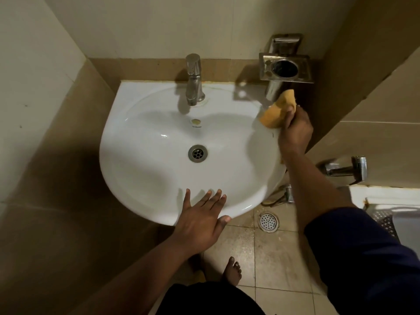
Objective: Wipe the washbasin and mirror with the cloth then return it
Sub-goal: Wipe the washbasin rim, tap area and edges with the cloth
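A white washbasin [141,169] is fixed in the corner, with a steel tap [193,80] at its back and a drain [197,153] in the bowl. My right hand [295,130] grips a bunched yellow cloth [276,111] against the basin's right rim. My left hand [200,221] rests flat with straight fingers on the basin's front rim. No mirror is in view.
A steel wall holder [286,68] hangs just above the cloth. A wall tap [347,170] sticks out at the right, with a floor drain [268,222] below the basin. Tiled walls close in on left and right. My bare foot [233,272] stands on the floor tiles.
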Tool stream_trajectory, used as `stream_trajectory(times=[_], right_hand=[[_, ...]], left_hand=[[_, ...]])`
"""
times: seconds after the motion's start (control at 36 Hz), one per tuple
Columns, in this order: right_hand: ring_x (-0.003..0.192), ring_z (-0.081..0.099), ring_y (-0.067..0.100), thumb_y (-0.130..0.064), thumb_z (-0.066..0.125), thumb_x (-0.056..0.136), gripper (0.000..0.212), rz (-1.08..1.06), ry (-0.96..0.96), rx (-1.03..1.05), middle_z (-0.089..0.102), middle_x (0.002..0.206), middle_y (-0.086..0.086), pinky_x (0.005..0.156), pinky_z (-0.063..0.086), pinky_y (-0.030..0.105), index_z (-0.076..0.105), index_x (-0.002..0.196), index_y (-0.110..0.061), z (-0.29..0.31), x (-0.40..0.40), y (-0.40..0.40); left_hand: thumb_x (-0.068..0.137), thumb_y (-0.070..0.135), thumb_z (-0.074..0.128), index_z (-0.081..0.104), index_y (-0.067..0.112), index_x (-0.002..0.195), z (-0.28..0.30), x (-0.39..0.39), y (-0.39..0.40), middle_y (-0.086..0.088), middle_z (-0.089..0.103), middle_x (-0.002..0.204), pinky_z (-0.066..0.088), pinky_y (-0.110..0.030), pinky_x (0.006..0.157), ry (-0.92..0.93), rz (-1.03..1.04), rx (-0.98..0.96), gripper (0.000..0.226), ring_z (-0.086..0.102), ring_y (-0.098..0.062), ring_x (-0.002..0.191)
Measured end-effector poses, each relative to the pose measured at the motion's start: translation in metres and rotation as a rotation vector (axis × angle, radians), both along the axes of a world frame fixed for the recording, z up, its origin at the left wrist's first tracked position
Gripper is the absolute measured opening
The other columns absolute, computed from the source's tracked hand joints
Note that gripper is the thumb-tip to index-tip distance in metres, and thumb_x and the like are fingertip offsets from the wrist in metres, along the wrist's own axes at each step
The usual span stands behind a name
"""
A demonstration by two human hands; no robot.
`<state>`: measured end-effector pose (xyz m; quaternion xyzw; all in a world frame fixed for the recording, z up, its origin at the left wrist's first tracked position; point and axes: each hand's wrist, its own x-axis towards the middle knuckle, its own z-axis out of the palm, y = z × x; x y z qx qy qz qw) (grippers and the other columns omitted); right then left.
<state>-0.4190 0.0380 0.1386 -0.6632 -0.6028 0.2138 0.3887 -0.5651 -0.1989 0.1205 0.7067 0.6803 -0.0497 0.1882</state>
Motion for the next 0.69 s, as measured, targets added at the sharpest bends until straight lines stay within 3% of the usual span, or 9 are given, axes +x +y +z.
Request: stream_trajectory(times=[0.06,0.11,0.22,0.31,0.39,0.5,0.58,0.69], right_hand=[[0.113,0.055,0.033,-0.033,0.031,0.101,0.045,0.06,-0.07,0.066,0.061,0.12,0.017,0.103,0.039,0.046,0.057,0.121,-0.002,-0.002,-0.003,0.003],[0.115,0.053,0.035,-0.028,0.033,0.101,0.041,0.165,-0.212,0.115,0.06,0.121,0.02,0.11,0.031,0.044,0.056,0.12,0.0,-0.006,-0.004,0.002],[0.12,0.051,0.038,-0.015,0.042,0.097,0.032,0.502,-0.569,0.104,0.059,0.12,0.024,0.107,0.03,0.047,0.056,0.121,0.001,-0.022,0.001,0.002],[0.135,0.036,0.034,-0.016,0.045,0.096,0.04,0.674,-0.808,-0.008,0.053,0.132,0.019,0.109,0.027,0.048,0.048,0.132,0.0,-0.03,0.008,0.005],[0.143,0.017,0.029,-0.017,0.041,0.096,0.045,0.742,-0.956,-0.085,0.034,0.15,0.01,0.114,0.016,0.048,0.039,0.14,-0.006,-0.028,0.012,0.004],[0.146,0.007,0.023,-0.016,0.039,0.095,0.046,0.735,-1.047,-0.194,0.027,0.154,0.007,0.115,0.009,0.045,0.04,0.139,-0.008,-0.024,0.014,-0.017],[0.144,0.014,0.024,-0.016,0.039,0.094,0.043,0.726,-1.147,-0.282,0.034,0.15,0.009,0.115,0.011,0.044,0.044,0.136,-0.007,-0.018,0.008,-0.043],[0.118,0.053,0.023,-0.014,0.041,0.093,0.03,0.799,-1.239,-0.31,0.061,0.124,0.006,0.103,0.032,0.033,0.06,0.115,-0.011,-0.008,0.0,-0.071]], left_hand=[[0.083,0.059,-0.01,0.015,0.025,0.149,0.0,-0.001,0.0,0.006,0.011,0.157,-0.015,-0.048,0.109,0.003,-0.015,-0.017,0.078,0.008,-0.012,0.145],[0.082,0.062,-0.014,0.014,0.025,0.149,0.0,-0.002,0.002,0.006,0.01,0.157,-0.012,-0.048,0.111,-0.002,-0.026,-0.024,0.081,0.006,-0.012,0.145],[0.079,0.064,-0.018,0.011,0.025,0.149,0.001,-0.003,0.004,0.006,0.007,0.158,-0.009,-0.052,0.113,-0.016,-0.04,-0.053,0.085,0.004,-0.012,0.146],[0.078,0.06,-0.013,0.009,0.026,0.149,0.0,-0.004,0.005,0.007,0.006,0.158,-0.008,-0.053,0.113,-0.015,-0.049,-0.072,0.081,0.003,-0.012,0.146],[0.077,0.06,-0.012,0.008,0.026,0.149,-0.001,-0.005,0.006,0.007,0.006,0.158,-0.008,-0.053,0.113,-0.024,-0.052,-0.09,0.082,0.004,-0.012,0.146],[0.081,0.062,-0.007,0.007,0.027,0.149,-0.001,-0.005,0.008,0.008,0.006,0.158,-0.009,-0.053,0.113,-0.038,-0.044,-0.108,0.077,0.004,-0.01,0.145],[0.087,0.061,0.0,0.006,0.027,0.149,0.002,-0.006,0.007,0.009,0.006,0.158,-0.01,-0.054,0.113,-0.039,-0.034,-0.136,0.071,0.003,-0.01,0.145],[0.097,0.052,0.017,0.006,0.025,0.149,0.005,-0.005,0.009,0.007,0.006,0.158,-0.012,-0.055,0.113,-0.061,-0.027,-0.16,0.06,0.003,-0.011,0.146]])
